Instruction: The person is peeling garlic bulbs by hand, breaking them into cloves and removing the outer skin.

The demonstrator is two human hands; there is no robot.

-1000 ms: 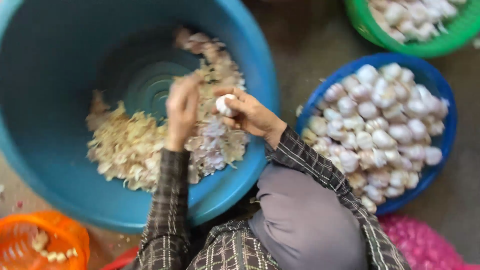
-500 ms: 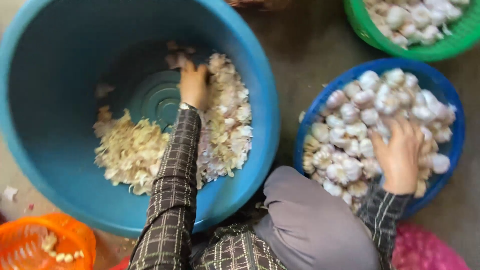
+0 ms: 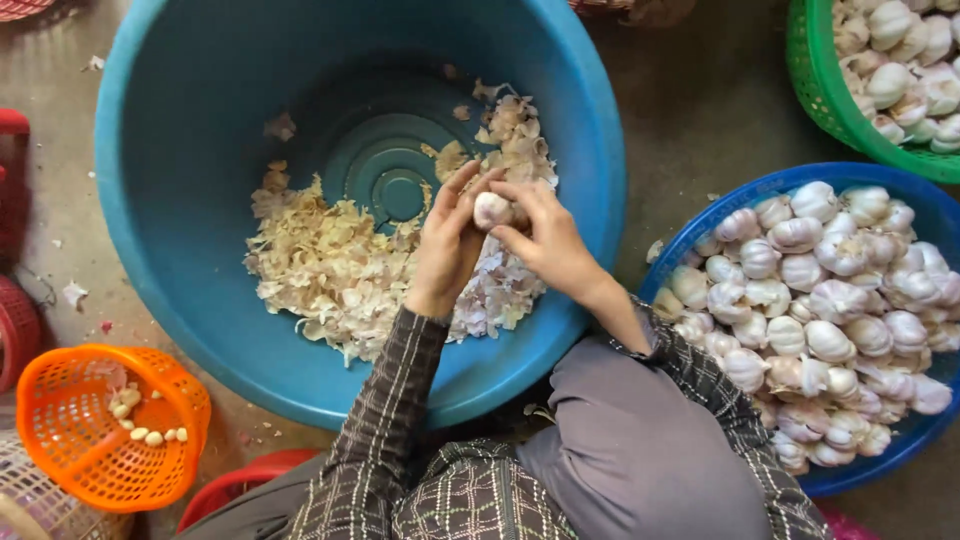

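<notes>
Holding one garlic bulb (image 3: 492, 209) over the blue tub (image 3: 180, 270), you pinch it between both hands: left hand (image 3: 447, 250) and right hand (image 3: 545, 240) each in a closed grip on it, so loose skins (image 3: 330, 265) fall inside. Whole bulbs wait in the blue basket (image 3: 900, 445) beside you.

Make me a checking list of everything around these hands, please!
Surface: grey floor, scattered with skin flakes.
Job's things: garlic bulb held over the big blue tub, which holds a heap of papery skins.
Clutter: blue basket full of garlic bulbs; green basket with more; orange basket with a few peeled cloves.
Hands: left hand and right hand both grip the bulb.
Cables: nothing seen.
Surroundings: red baskets at the left edge.
</notes>
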